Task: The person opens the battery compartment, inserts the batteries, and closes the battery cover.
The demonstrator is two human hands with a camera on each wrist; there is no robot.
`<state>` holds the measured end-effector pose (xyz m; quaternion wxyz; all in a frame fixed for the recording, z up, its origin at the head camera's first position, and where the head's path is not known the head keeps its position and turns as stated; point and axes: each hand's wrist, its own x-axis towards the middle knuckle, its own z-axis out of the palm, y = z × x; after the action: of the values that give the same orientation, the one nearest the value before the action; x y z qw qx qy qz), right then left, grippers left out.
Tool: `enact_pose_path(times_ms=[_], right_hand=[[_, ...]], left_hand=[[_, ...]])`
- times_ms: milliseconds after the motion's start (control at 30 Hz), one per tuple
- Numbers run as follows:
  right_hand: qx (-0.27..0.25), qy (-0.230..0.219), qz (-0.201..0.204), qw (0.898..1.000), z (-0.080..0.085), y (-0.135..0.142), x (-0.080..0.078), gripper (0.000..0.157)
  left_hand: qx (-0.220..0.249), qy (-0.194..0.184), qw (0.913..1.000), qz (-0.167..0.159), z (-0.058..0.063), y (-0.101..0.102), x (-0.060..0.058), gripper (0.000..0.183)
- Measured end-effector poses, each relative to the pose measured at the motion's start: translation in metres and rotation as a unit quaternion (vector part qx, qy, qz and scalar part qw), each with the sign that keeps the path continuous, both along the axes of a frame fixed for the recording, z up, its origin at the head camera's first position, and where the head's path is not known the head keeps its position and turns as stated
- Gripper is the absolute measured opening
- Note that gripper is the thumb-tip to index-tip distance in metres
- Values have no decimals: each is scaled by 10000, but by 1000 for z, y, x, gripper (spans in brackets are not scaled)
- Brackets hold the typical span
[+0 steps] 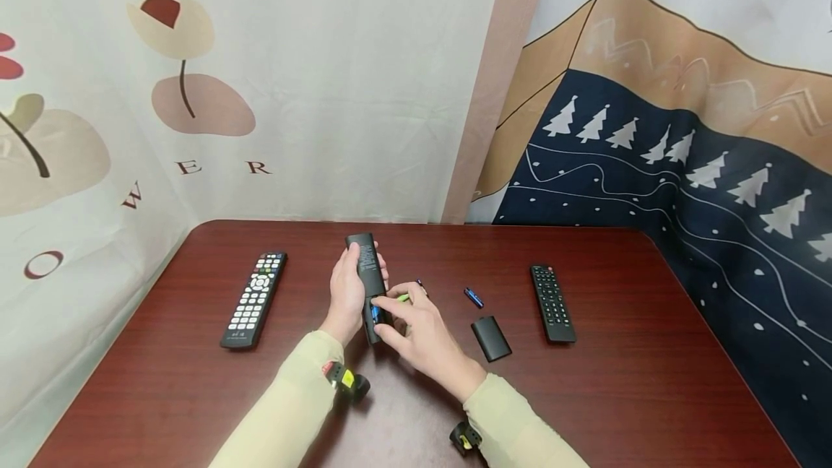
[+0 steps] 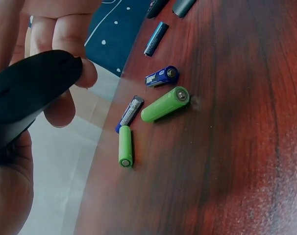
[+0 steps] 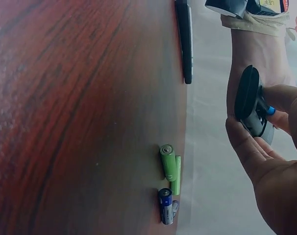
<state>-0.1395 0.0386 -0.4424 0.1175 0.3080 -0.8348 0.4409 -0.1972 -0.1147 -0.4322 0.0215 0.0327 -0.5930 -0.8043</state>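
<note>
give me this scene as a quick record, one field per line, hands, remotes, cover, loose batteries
left hand: holds the back-up remote
right hand: pinches the fitted battery, blue, at the remote's open compartment
detached cover: on the table, right of the hands
loose batteries: two green batteries, three blue batteries
other remotes: white-buttoned remote on the left, dark-buttoned remote on the right

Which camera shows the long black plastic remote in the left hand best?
The head view: the back of the long black plastic remote and its open battery compartment face that camera, though the left hand and right hand cover some edges. The left wrist view shows a dark, cropped part; the right wrist view shows it foreshortened.
</note>
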Motion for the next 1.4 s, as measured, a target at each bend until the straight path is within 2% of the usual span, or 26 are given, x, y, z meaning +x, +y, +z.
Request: enact_pose_path(times_ms=[367, 733, 1067, 1400], right_hand=[[205, 441, 49, 9988, 0, 0, 0, 35], [239, 268, 153, 9992, 0, -1, 2, 34], [128, 443, 189, 9988, -6, 3, -1, 33], [-66, 173, 139, 9997, -4, 14, -5, 28]], left_hand=[[140, -71, 9999, -4, 0, 0, 1, 52], [459, -237, 9987, -24, 2, -1, 0, 41], [253, -182, 9995, -73, -1, -1, -1, 49], [371, -189, 9991, -59, -2, 0, -2, 44]])
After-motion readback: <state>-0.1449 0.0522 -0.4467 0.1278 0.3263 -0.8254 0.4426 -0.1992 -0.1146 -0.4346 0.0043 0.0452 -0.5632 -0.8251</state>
